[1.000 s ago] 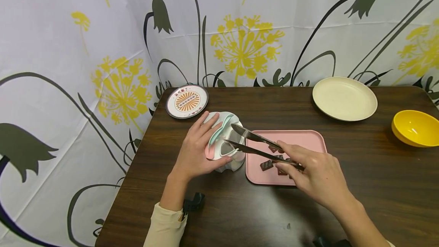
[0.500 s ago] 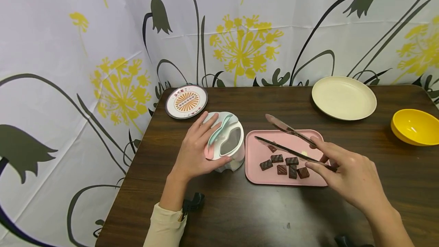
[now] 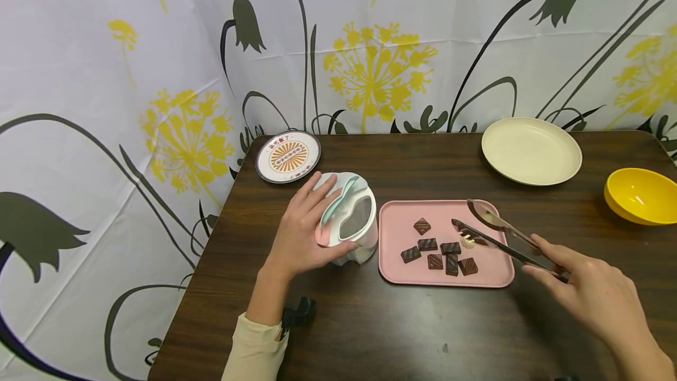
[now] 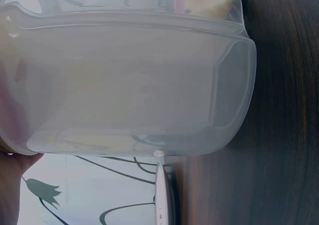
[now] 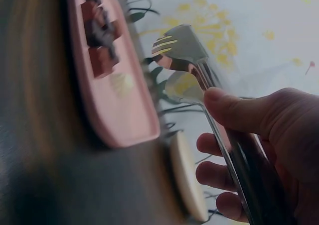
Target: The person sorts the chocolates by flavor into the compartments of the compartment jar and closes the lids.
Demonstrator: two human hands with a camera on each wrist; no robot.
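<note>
The right hand has swung the metal tongs away from the white container, across the pink tray to its right end, while the left hand has stayed where it was a second ago. On my head feed I have the right hand pinching the tongs near their back end, thumb on one arm and fingers on the other, with the tips standing well apart over the tray. One tip is above the pale piece on the tray; I cannot tell whether metal touches it. My right wrist view also shows the tips parted.

Seven dark pieces lie on the tray, most of them grouped near its middle front, one farther back by itself. The container stands just left of the tray, and I see the left hand spread over it, fingers across the top by the pale green strip and thumb along the front. My left wrist view gives me its translucent wall close up.

Behind sit a patterned plate on the left and a cream plate on the right, with a yellow bowl near the table's right edge
</note>
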